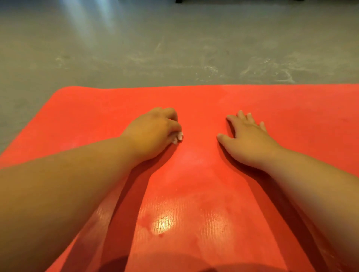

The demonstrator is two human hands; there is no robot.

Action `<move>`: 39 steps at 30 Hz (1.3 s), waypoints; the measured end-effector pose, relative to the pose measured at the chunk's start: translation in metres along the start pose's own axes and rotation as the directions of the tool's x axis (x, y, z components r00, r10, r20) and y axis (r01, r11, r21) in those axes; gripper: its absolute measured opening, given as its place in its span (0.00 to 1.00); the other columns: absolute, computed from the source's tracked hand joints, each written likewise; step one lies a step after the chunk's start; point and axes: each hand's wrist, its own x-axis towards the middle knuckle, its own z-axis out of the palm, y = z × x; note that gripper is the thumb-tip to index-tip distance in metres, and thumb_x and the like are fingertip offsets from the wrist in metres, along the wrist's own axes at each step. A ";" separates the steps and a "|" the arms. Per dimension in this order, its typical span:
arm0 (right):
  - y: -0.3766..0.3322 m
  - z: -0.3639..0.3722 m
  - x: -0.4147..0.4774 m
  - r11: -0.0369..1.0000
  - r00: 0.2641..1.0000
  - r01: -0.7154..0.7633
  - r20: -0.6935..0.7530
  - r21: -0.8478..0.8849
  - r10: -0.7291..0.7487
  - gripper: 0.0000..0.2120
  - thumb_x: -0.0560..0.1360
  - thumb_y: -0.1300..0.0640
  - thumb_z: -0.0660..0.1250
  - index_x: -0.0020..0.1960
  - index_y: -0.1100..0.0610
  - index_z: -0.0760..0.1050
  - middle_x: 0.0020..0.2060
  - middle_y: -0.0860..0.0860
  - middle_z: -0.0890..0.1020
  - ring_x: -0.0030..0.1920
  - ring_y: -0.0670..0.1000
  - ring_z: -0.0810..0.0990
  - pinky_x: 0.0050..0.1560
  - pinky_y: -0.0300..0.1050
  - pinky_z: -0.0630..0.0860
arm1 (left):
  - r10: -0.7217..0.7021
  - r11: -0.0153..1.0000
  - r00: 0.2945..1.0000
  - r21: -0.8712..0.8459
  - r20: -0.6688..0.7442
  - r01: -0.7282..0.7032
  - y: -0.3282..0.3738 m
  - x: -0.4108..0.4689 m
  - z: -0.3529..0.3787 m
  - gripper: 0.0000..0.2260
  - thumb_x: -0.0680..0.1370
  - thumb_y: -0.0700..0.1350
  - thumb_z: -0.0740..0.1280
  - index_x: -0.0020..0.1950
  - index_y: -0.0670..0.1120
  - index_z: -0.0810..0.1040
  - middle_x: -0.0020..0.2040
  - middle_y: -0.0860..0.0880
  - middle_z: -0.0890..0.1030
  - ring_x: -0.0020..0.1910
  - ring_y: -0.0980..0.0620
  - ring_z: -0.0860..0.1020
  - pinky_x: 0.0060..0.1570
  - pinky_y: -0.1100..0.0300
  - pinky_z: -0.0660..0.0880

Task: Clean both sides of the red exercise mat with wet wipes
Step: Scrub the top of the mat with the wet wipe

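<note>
The red exercise mat [198, 101] lies flat on the floor and fills the lower half of the view. My left hand [155, 130] rests on the mat left of centre, its fingers curled round a small white wet wipe [178, 136] of which only a corner shows. My right hand [246, 136] lies flat on the mat to the right, fingers spread and straight, holding nothing. Wet, shiny patches glisten on the mat close to me.
Grey concrete floor [174, 48] with pale smudges stretches beyond the mat's far edge and to its left. A dark object's base [178, 1] shows at the very top edge.
</note>
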 end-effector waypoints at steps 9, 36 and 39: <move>0.002 -0.009 0.009 0.999 0.981 0.016 0.195 -0.043 -0.007 0.39 0.76 0.39 0.59 0.78 0.52 0.44 0.77 0.55 0.40 0.76 0.58 0.38 0.73 0.61 0.41 | -0.699 0.708 0.712 0.078 -0.062 0.702 -0.041 0.001 0.004 0.10 0.78 0.42 0.64 0.51 0.37 0.82 0.50 0.31 0.80 0.52 0.33 0.77 0.50 0.47 0.73; 0.012 -0.018 0.015 0.996 0.960 0.084 0.269 -0.013 -0.077 0.39 0.77 0.47 0.64 0.78 0.51 0.43 0.76 0.55 0.38 0.76 0.57 0.36 0.72 0.61 0.40 | -0.427 0.888 0.904 0.178 -0.019 0.423 -0.038 0.016 -0.002 0.10 0.78 0.41 0.64 0.49 0.37 0.83 0.48 0.33 0.80 0.48 0.35 0.78 0.47 0.48 0.72; 0.011 -0.018 0.015 0.996 0.957 0.085 0.279 -0.017 -0.077 0.39 0.77 0.48 0.63 0.78 0.51 0.43 0.76 0.55 0.37 0.76 0.57 0.36 0.72 0.62 0.40 | -0.613 0.772 0.788 0.165 -0.062 0.613 -0.057 -0.016 -0.009 0.09 0.77 0.37 0.64 0.49 0.38 0.84 0.49 0.33 0.81 0.49 0.33 0.78 0.46 0.48 0.72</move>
